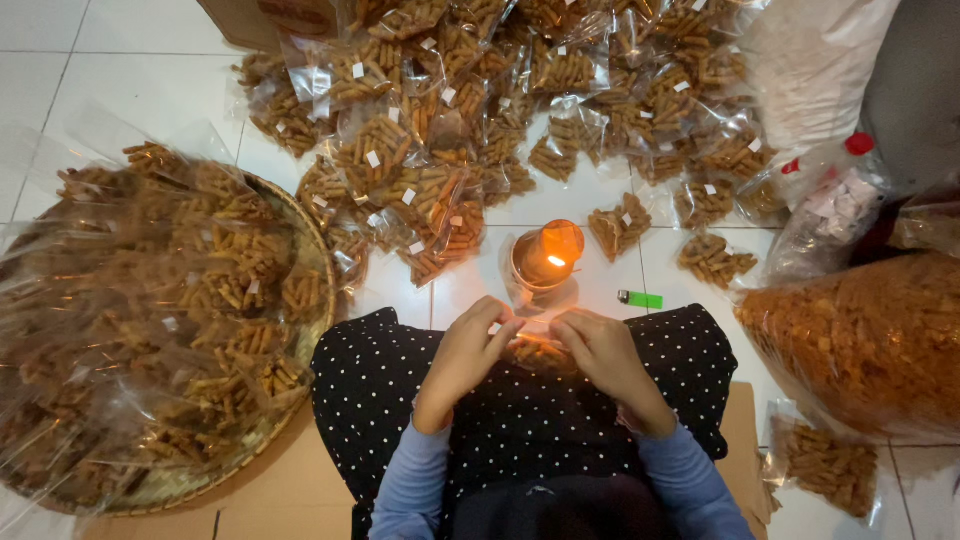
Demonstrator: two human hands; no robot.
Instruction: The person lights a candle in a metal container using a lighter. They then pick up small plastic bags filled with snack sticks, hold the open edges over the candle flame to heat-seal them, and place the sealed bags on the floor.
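Note:
My left hand (466, 352) and my right hand (603, 354) pinch the top of a small clear plastic bag of brown stick snacks (537, 352) over my lap, which is covered in black cloth with white dots. The bag's open edge reaches toward a small lit candle in a glass (545, 256) standing on the white floor just ahead. A green lighter (640, 299) lies on the tile right of the candle.
Several sealed snack bags (470, 110) are heaped on the floor ahead. A round woven tray (318, 268) at my left holds many more. A large clear sack of loose snacks (862, 340) sits at right, with a plastic bottle (830, 195) behind it. Cardboard lies under me.

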